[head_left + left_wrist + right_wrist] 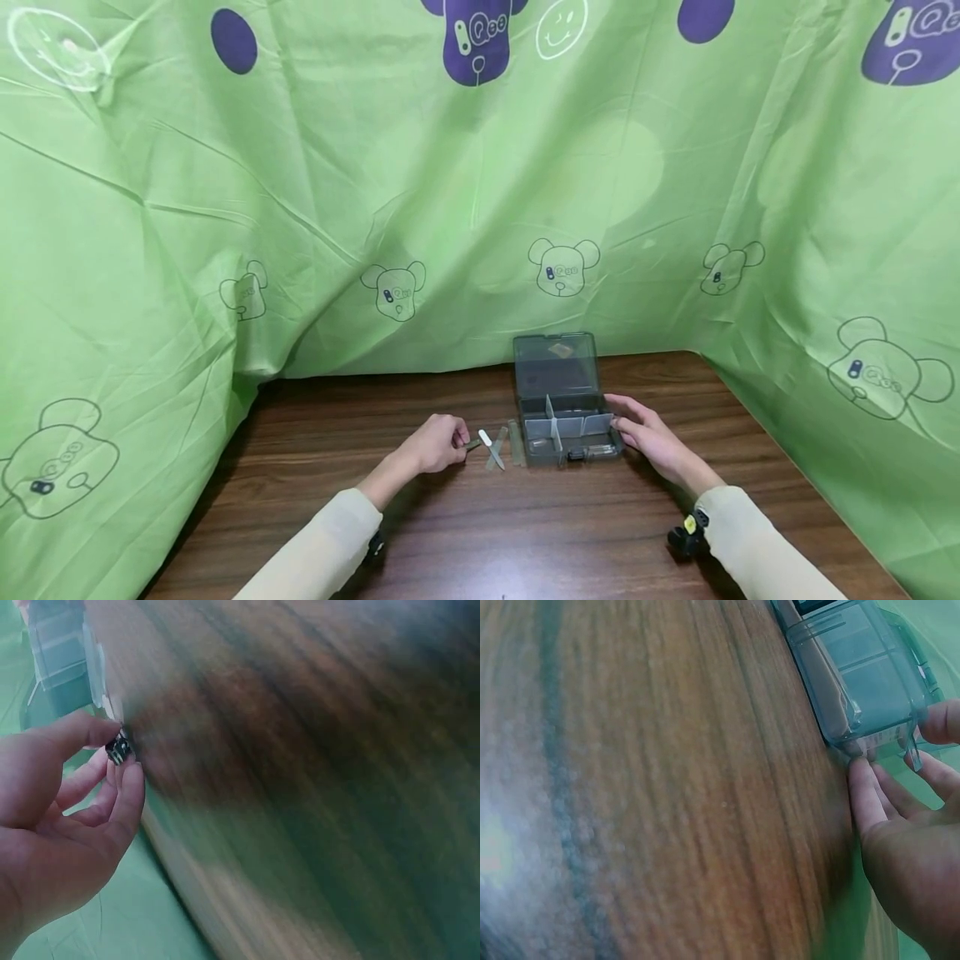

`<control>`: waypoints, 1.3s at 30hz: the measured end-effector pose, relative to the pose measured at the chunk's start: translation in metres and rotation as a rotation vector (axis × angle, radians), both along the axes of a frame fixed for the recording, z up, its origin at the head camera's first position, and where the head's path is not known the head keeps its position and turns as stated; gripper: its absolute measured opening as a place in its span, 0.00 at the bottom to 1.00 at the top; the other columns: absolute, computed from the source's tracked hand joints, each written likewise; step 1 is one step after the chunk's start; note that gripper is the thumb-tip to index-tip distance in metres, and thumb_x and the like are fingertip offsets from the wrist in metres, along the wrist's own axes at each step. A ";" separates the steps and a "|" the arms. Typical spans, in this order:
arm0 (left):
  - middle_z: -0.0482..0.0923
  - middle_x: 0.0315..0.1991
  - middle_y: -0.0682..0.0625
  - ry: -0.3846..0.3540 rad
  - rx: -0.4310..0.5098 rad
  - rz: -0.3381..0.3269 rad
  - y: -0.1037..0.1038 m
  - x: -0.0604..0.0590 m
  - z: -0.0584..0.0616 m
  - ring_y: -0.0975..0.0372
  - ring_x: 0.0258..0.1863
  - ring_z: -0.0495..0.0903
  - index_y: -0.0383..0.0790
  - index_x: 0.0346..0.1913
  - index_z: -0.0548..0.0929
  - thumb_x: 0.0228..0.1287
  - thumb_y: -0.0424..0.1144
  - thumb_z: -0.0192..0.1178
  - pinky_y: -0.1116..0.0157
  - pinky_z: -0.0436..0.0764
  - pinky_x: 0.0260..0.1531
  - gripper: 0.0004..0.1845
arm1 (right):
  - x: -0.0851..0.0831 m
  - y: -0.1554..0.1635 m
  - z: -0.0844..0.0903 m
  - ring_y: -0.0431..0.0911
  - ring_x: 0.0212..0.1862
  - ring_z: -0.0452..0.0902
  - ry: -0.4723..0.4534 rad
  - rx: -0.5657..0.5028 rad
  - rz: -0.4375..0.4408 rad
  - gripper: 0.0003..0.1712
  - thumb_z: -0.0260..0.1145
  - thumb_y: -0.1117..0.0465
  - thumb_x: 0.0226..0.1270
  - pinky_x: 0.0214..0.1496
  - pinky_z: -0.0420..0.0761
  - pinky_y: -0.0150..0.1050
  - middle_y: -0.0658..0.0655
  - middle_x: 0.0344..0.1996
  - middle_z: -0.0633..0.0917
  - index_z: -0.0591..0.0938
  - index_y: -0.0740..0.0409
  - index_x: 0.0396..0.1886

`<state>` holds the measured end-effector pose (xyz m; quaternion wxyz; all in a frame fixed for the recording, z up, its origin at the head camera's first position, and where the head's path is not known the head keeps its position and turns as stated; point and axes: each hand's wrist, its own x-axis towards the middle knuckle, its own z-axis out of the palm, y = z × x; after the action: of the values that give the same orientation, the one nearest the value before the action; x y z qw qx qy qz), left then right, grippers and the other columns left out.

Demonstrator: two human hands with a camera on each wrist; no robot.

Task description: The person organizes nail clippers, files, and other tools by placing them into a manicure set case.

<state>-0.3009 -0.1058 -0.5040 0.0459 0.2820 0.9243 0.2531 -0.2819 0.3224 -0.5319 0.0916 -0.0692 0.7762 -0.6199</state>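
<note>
1. The left hand [435, 444] pinches a small dark part [118, 748] between thumb and forefinger, low over the wooden surface [480, 533].
2. Clear divider strips [497, 447] lie just beside it.
3. The right hand [648, 435], fingers relaxed, touches the grey compartment box [566, 417], lid open.
4. Behind hangs a green bear-print cloth [480, 208].

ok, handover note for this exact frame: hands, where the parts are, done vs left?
Left hand: pinches a small dark part just left of the box.
Right hand: fingers on the right end of the compartment box, steadying it.
Box: open, lid up, dividers in, near the table's back edge.
Loose flat pieces lie between left hand and box.
Done: box opened.
Left: probably the loose pieces and the pinched part; contents unclear.
</note>
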 end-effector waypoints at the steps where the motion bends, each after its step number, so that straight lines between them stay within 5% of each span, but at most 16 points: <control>1: 0.82 0.33 0.52 -0.002 0.006 0.001 0.000 0.000 0.001 0.63 0.35 0.80 0.36 0.39 0.85 0.61 0.26 0.71 0.66 0.83 0.39 0.06 | 0.000 0.000 0.000 0.57 0.74 0.64 -0.002 -0.001 -0.003 0.33 0.54 0.62 0.84 0.70 0.70 0.41 0.65 0.82 0.58 0.60 0.57 0.84; 7: 0.82 0.33 0.53 0.010 0.046 0.013 0.001 -0.005 0.010 0.61 0.36 0.83 0.35 0.40 0.85 0.63 0.26 0.69 0.65 0.84 0.40 0.05 | 0.000 0.000 0.000 0.60 0.75 0.63 0.001 -0.013 -0.009 0.33 0.54 0.62 0.85 0.76 0.63 0.55 0.64 0.82 0.58 0.61 0.56 0.84; 13: 0.83 0.35 0.51 0.103 0.108 0.027 0.015 -0.010 0.016 0.61 0.37 0.83 0.37 0.40 0.86 0.63 0.26 0.69 0.66 0.84 0.41 0.05 | 0.001 -0.001 0.001 0.58 0.74 0.64 -0.002 0.002 -0.015 0.32 0.54 0.62 0.84 0.72 0.69 0.44 0.64 0.82 0.59 0.62 0.55 0.83; 18: 0.83 0.36 0.51 0.147 0.144 -0.012 0.039 -0.008 0.023 0.61 0.38 0.83 0.38 0.40 0.86 0.65 0.29 0.70 0.69 0.83 0.42 0.04 | 0.000 0.000 -0.001 0.57 0.74 0.65 0.001 0.001 -0.012 0.32 0.55 0.62 0.84 0.68 0.71 0.39 0.65 0.81 0.59 0.62 0.56 0.83; 27: 0.82 0.36 0.53 0.109 0.203 -0.084 0.092 -0.004 0.031 0.66 0.36 0.82 0.40 0.40 0.87 0.65 0.28 0.71 0.75 0.82 0.40 0.05 | -0.002 0.003 -0.002 0.61 0.76 0.61 -0.002 -0.017 0.001 0.33 0.54 0.62 0.85 0.77 0.61 0.57 0.65 0.83 0.56 0.60 0.56 0.84; 36: 0.81 0.34 0.55 0.097 0.203 -0.136 0.133 0.002 0.033 0.68 0.34 0.80 0.41 0.38 0.87 0.65 0.29 0.71 0.79 0.79 0.38 0.04 | -0.003 0.001 0.003 0.55 0.75 0.63 -0.087 -0.105 -0.044 0.33 0.55 0.60 0.85 0.64 0.74 0.32 0.63 0.81 0.60 0.61 0.56 0.84; 39: 0.80 0.33 0.56 0.098 0.198 -0.150 0.142 0.003 0.032 0.71 0.33 0.79 0.42 0.38 0.87 0.65 0.30 0.71 0.80 0.78 0.38 0.04 | -0.006 0.000 0.007 0.52 0.73 0.66 -0.104 -0.116 -0.064 0.34 0.57 0.53 0.86 0.61 0.77 0.32 0.67 0.78 0.64 0.62 0.58 0.83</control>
<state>-0.2977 0.0360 -0.4723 -0.0087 0.3653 0.8723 0.3250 -0.2882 0.3221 -0.5245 0.1078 -0.0174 0.7349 -0.6693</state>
